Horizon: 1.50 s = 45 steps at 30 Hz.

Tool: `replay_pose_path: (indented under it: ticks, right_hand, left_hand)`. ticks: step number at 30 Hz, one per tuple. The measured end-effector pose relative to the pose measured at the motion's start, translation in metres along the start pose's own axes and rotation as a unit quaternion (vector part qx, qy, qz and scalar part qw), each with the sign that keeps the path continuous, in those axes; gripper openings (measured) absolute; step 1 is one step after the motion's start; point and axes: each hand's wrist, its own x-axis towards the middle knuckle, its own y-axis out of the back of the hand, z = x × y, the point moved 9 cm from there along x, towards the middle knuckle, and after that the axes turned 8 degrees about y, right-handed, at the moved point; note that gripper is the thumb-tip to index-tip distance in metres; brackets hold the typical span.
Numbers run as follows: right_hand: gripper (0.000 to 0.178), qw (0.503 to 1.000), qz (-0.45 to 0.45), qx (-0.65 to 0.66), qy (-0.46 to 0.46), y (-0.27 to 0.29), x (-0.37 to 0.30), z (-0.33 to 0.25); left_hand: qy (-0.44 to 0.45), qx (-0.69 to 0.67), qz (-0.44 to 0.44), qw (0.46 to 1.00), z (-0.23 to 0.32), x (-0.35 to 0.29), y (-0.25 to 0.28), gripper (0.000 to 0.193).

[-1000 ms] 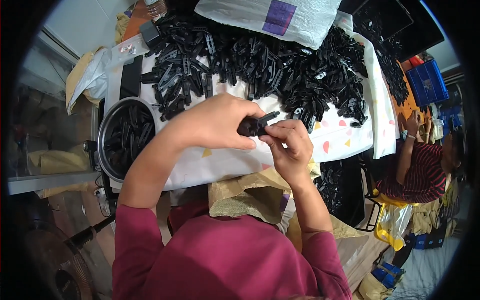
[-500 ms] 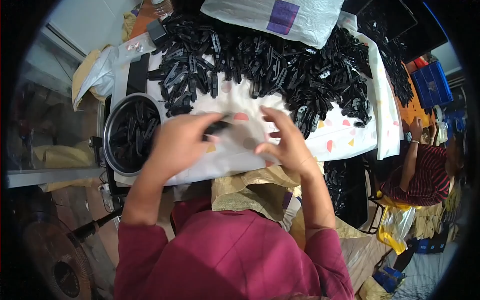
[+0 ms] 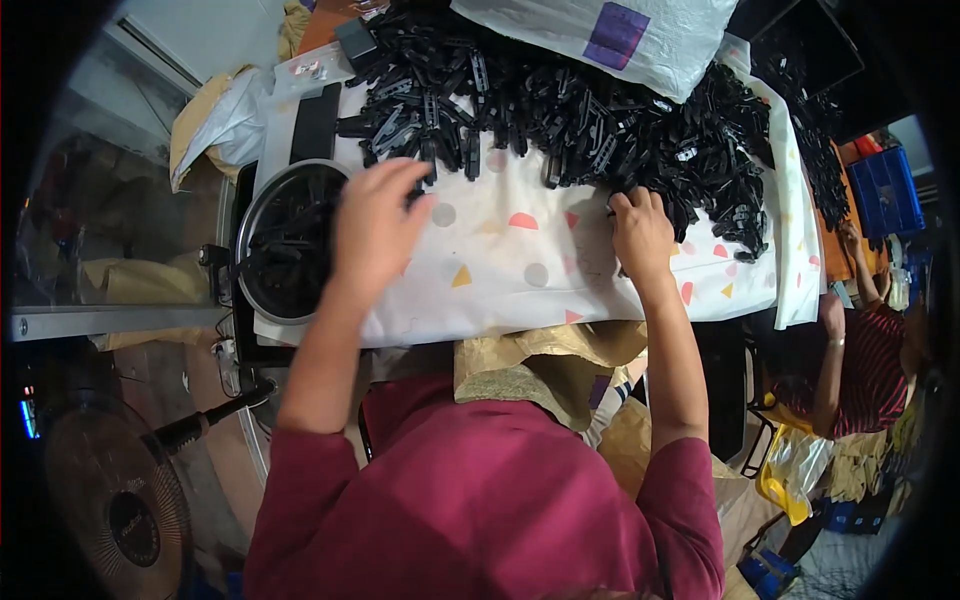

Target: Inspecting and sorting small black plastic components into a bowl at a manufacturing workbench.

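A large heap of slim black plastic parts covers the far side of the table. My left hand, slightly blurred, is at the heap's left front edge, beside a round metal bowl holding more of these parts. Its thumb and fingers are apart, with a dark bit showing in the gap. At the heap's front edge on the right, my right hand has its fingers bent and pinched on a black plastic part, mostly hidden under the fingertips.
A white sack with a purple patch lies over the heap. The patterned white cloth spreads in front. A flat black slab lies behind the bowl. At left stands a fan; at right, a person in a striped top and a blue crate.
My left hand has moved forward to the heap's edge, and the dark item near its fingers is gone from there. My right hand has gone right and closed at the heap. The view has shifted.
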Motion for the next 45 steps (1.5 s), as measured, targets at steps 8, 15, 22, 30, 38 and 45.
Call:
replay_pose_path:
  ticks: [8, 15, 22, 30, 38, 45]
  right_hand:
    - [0.023, 0.987, 0.029, 0.155, 0.039, 0.010, -0.013, -0.038]
    - [0.023, 0.988, -0.014, 0.152, -0.019, 0.009, -0.017, -0.022]
    - [0.023, 0.632, 0.018, 0.740, -0.227, 0.007, -0.020, -0.040]
    - [0.016, 0.644, 0.160, 0.732, -0.156, 0.058, -0.010, -0.072]
    - [0.024, 0.818, 0.269, 0.507, -0.029, 0.104, -0.012, -0.083]
    - [0.026, 0.830, 0.277, 0.484, -0.020, 0.123, -0.014, -0.080]
  left_hand:
    - [0.085, 0.242, -0.093, 0.962, -0.003, 0.075, -0.116, 0.021]
    - [0.074, 0.223, -0.153, 0.960, 0.004, 0.052, -0.121, 0.016]
    - [0.224, -0.494, -0.251, 0.802, 0.028, 0.011, -0.117, 0.048]
    - [0.260, -0.698, -0.241, 0.622, 0.067, -0.010, -0.092, 0.040]
    - [0.097, -0.742, -0.178, 0.640, 0.079, -0.019, -0.053, 0.044]
    - [-0.139, -0.550, -0.131, 0.813, 0.084, -0.017, -0.023, 0.049]
